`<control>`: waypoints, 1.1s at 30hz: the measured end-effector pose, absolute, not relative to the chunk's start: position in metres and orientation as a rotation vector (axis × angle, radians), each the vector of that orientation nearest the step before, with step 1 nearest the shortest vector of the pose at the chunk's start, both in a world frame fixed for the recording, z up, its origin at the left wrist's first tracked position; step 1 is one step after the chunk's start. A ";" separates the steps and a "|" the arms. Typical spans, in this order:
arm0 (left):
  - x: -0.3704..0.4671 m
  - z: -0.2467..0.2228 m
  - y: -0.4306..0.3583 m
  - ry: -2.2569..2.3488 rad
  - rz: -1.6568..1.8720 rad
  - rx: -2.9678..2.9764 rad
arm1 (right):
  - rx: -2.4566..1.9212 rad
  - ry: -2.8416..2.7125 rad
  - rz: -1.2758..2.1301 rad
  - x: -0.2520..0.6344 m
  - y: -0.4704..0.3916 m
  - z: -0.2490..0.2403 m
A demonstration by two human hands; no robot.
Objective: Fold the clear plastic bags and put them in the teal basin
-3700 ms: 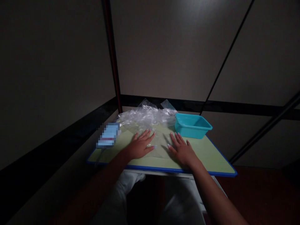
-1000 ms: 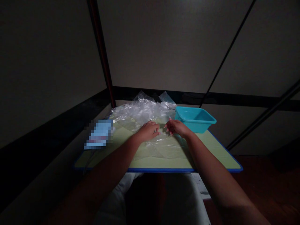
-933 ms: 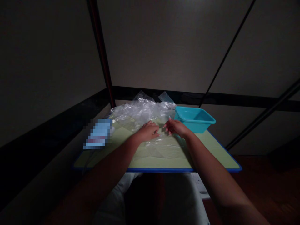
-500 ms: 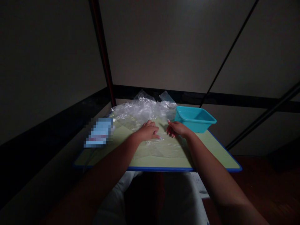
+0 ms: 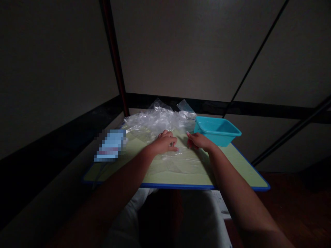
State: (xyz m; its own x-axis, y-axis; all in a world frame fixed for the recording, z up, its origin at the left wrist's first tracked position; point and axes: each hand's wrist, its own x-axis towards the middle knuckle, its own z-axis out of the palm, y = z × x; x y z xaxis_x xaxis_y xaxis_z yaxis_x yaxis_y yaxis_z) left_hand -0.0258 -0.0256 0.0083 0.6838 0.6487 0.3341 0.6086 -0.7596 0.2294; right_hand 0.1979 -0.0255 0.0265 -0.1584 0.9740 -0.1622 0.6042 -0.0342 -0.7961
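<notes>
A thin sheet of clear plastic (image 5: 181,167), perhaps a bag, lies flat over the front middle of the table. My left hand (image 5: 164,143) rests on it palm down, the fingers bent and the thumb apart, with a gap between thumb and forefinger. To its right, my right hand (image 5: 198,140) is held on its side beside the blue tub, thumb on top and fingers curled in. Its fingertips are dim and smeared, so whether plastic is between them cannot be made out. Crumpled clear plastic (image 5: 162,117) is heaped just beyond both hands.
A turquoise plastic tub (image 5: 219,132) stands at the table's back right. At the left edge is a blurred-out light blue object (image 5: 110,146). The yellow-green table (image 5: 240,168) has a blue rim. Panelled walls (image 5: 176,51) rise behind it and on the left.
My right hand has drawn its fingers in a little. A wider gap shows between the left thumb and forefinger. The plastic and the tub look the same.
</notes>
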 end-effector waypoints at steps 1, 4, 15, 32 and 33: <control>-0.026 0.009 -0.027 1.034 0.623 2.777 | -1.629 -1.783 1.095 0.196 -0.027 0.028; -0.027 0.011 -0.028 1.015 0.584 2.761 | -1.521 -1.716 1.270 0.191 -0.030 0.029; -0.031 0.004 -0.027 1.122 0.448 2.767 | -1.450 -1.630 1.470 0.187 -0.026 0.020; -0.036 0.009 -0.026 1.122 0.373 2.773 | -1.412 -1.619 1.502 0.189 -0.025 0.018; -0.037 0.009 -0.026 1.119 0.367 2.773 | -1.415 -1.619 1.502 0.189 -0.024 0.018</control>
